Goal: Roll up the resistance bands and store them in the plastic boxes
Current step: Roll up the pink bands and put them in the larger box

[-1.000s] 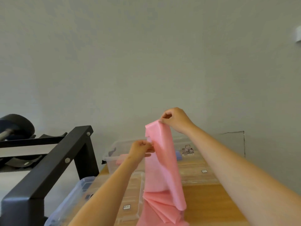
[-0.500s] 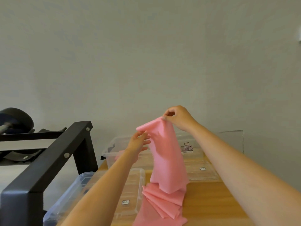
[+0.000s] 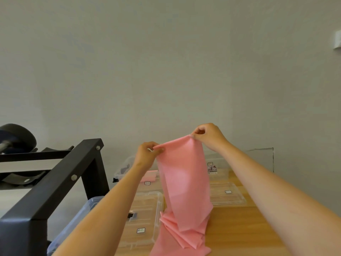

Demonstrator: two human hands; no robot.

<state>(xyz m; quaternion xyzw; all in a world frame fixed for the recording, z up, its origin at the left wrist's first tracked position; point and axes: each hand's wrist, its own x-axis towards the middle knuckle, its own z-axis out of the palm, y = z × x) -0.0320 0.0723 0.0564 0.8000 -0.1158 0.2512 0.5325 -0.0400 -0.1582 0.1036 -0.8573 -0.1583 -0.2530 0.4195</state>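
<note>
Pinching band (image 3: pixel 184 182) by top corners in left hand (image 3: pixel 147 154) and, slightly higher, right hand (image 3: pixel 208 135) at frame centre, with length hanging straight below to table (image 3: pixel 239 228)

— How does the pink band (image 3: pixel 184 182) hang?
— It is a wide, thin, smooth sheet held upright. The left hand (image 3: pixel 145 154) and right hand (image 3: pixel 208 135) each pinch a top corner, the right corner higher. Its lower end lies in loose flat folds.
— And the boxes?
— All are clear plastic. A low clear box (image 3: pixel 145 215) with a small label lies just left of the band. Behind that one is an open clear box (image 3: pixel 125 169) with a pink thing (image 3: pixel 152 174) inside. A flat clear box (image 3: pixel 228 198) lies just right of the band, with a far clear box (image 3: pixel 219 161) behind it.
</note>
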